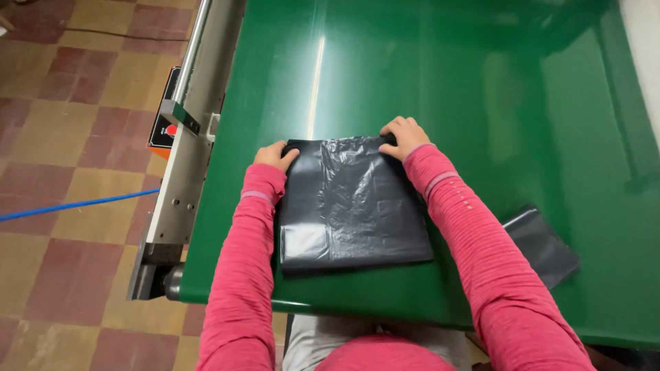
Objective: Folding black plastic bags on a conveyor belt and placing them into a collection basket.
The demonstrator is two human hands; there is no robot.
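Observation:
A flat stack of dark grey plastic bags (352, 206) lies on the green table (426, 75) in front of me. My left hand (275, 155) grips the stack's far left corner, thumb on top. My right hand (404, 135) pinches its far right corner. Both arms wear pink sleeves and run along the two sides of the stack.
Another dark grey bag (546, 247) lies to the right, partly under my right forearm. A metal side rail (189, 137) with a red-and-black box (163, 127) lines the table's left edge. A blue cable (69, 206) crosses the checkered tile floor.

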